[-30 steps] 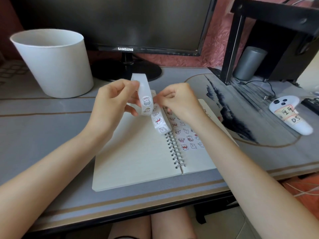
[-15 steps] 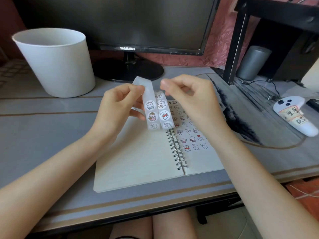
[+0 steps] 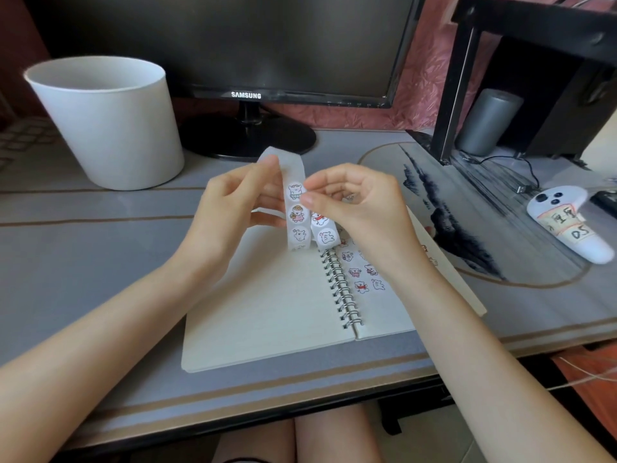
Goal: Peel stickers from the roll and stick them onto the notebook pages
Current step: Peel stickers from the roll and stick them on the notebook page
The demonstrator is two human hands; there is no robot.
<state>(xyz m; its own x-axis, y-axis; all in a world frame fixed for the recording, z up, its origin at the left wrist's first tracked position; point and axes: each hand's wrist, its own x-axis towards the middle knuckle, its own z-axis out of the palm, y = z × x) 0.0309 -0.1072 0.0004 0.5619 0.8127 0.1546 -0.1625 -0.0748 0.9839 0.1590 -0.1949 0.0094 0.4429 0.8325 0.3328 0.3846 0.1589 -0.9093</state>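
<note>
Above the notebook [image 3: 267, 312], the left hand [image 3: 230, 212] pinches the sticker strip [image 3: 296, 213]; the right hand [image 3: 364, 212] curls at it, grip indiscernible, covering page stickers.

Grey desk [image 3: 66, 262], dark Samsung monitor [image 3: 233, 45], white bin [image 3: 110, 128], pink patterned wall [image 3: 424, 78], black shelf frame [image 3: 454, 95], soft daylight

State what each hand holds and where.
The left hand holds the sticker strip near its upper fold, between thumb and fingers. The right hand pinches the same strip's right edge, beside the topmost sticker.
</note>
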